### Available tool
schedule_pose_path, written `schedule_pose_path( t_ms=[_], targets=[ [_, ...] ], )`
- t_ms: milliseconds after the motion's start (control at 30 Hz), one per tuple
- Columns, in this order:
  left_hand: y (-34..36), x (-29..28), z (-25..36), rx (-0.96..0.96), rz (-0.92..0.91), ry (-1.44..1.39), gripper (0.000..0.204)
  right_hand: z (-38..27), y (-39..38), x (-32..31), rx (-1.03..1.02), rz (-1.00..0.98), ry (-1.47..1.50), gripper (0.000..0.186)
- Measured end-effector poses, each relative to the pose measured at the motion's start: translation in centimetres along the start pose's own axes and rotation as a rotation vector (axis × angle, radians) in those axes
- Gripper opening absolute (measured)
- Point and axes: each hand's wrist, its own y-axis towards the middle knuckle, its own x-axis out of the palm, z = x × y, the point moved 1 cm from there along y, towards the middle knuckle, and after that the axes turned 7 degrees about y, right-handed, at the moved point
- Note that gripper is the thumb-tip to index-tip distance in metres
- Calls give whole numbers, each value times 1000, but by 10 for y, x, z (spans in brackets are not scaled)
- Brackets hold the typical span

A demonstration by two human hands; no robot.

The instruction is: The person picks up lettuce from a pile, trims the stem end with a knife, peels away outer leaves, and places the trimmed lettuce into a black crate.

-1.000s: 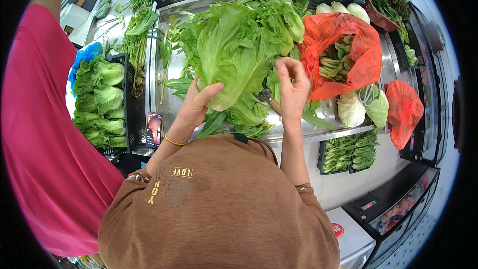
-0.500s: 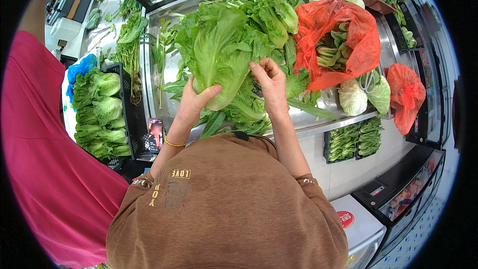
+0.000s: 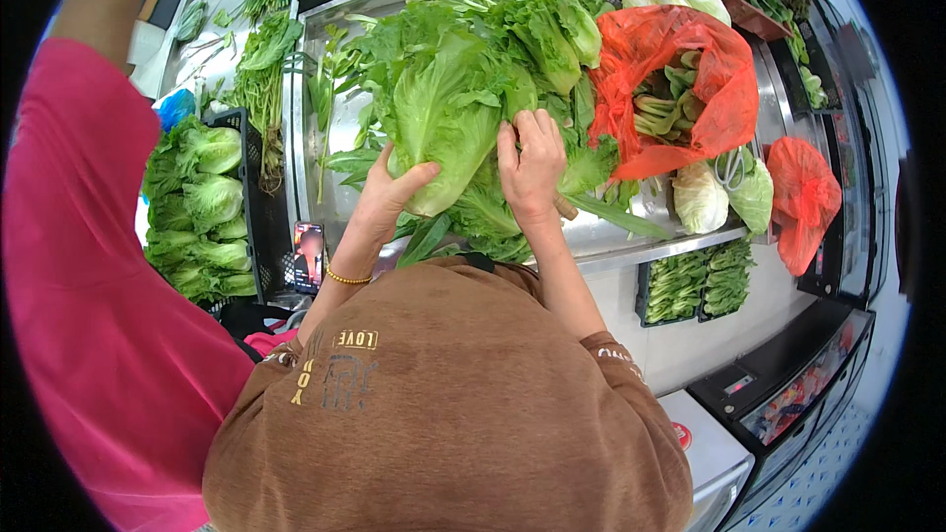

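2 orange plastic bags [image 3: 670, 79] [image 3: 803, 197] on counter's right; lit phone screen [image 3: 308, 256] at its left edge.

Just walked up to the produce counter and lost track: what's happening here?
A person in a brown shirt holds a big lettuce head over a metal display shelf piled with leafy greens. The left hand cups it from below, and the right hand grips its leaves on the side. An orange bag of stalks lies to the right. Someone in a pink sleeve stands at the left.
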Motion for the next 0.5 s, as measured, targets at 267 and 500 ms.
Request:
schedule_pose_path(
  t_ms=[267,500],
  targets=[
    [-28,-29,-9,117,87,457,93,114,16,-49,535,-415,-635,20],
    [-43,-46,-26,256,126,635,88,-4,61,-44,-29,-369,184,34]
  ],
)
